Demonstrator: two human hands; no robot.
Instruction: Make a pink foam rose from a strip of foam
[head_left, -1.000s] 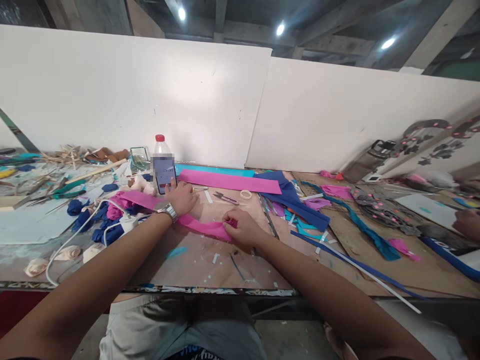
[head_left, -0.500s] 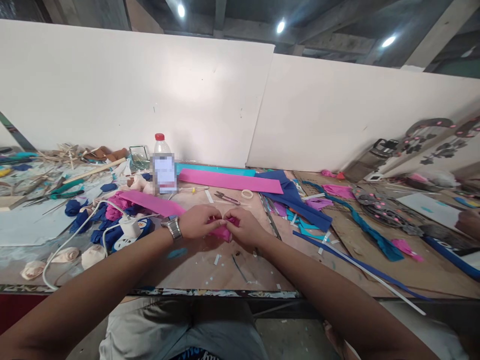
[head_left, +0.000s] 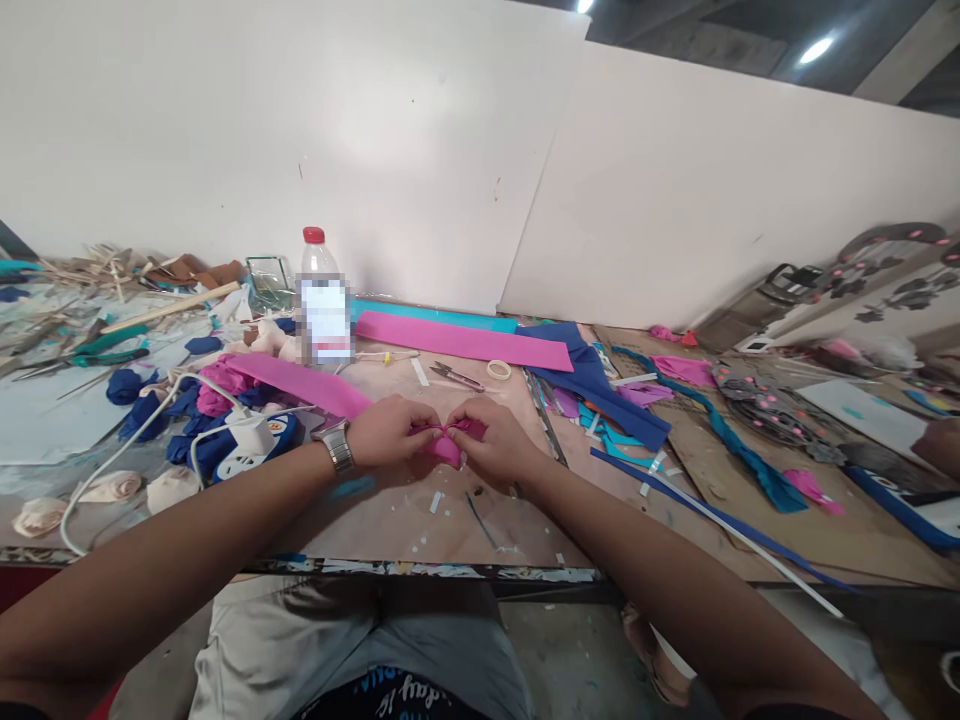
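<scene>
Over the middle of the table, my left hand [head_left: 384, 436], with a metal watch [head_left: 338, 446] on its wrist, pinches one side of a gathered pink crepe-like strip [head_left: 444, 450]. My right hand [head_left: 501, 442] grips the other side, thumbs and fingertips nearly meeting. Part of the piece is covered by my fingers. A longer pink length [head_left: 300, 384] runs from beside my left hand to a crumpled pink rosette [head_left: 223, 385]; whether it joins the held piece is hidden. Behind my hands lie small snips [head_left: 459, 377] and a tape roll [head_left: 498, 370].
A bottle with a red cap [head_left: 314, 236] and a phone [head_left: 327, 320] stand behind, near a flat pink strip [head_left: 465, 340]. At left are a white power socket [head_left: 251, 435], blue rosettes [head_left: 127, 387] and green-handled pliers [head_left: 112, 345]. Another person's hand [head_left: 941, 437] shows at far right.
The camera view has tilted down. My fingers have shifted on the pink strip; its gathered edge now shows between my thumbs, and my hands sit slightly further apart.
</scene>
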